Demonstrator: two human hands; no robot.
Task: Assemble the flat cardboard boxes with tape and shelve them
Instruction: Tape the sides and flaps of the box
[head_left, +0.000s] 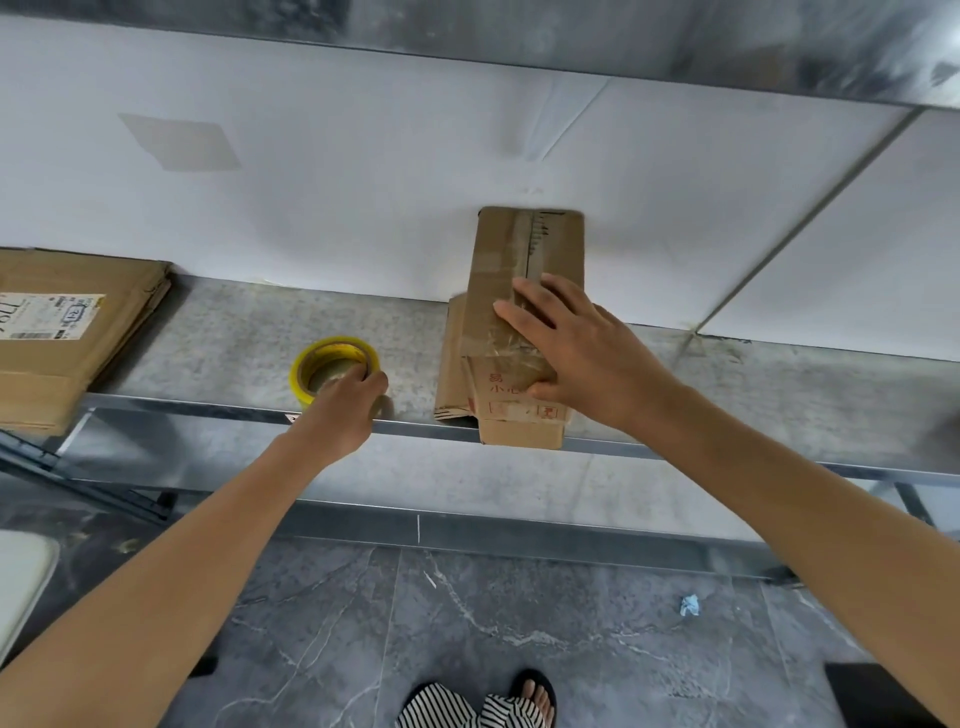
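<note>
cardboard boxes at the shelving step, seen from the head camera. at far left, a stack of flat cardboard (67, 332) lies on the metal shelf (234, 332), its near corner overhanging the front rail; these blanks appear not yet assembled. left of centre, the yellow tape roll (332, 364) lies flat on the shelf, and the left hand (348, 410) grips it, fingers hooked into the core; whether the roll is being set down or picked up cannot be told. right of centre, one assembled box (519, 280) lies lengthwise on the shelf, clear tape along its top seam, far end at the white wall, near end projecting past the front rail; a loose flap or sheet shows at its left flank, and which of the two cannot be told. the right hand (576, 348) rests on the box top with fingers spread and straight, thumb against the near end face, pressing rather than clasping. judged step: taping finished on this box, placement in progress. the next move probably calls for squaring the box fully onto the shelf, since its near end overhangs, and then a reach leftward to the stack for a fresh blank, with the tape kept in easy reach.
</note>
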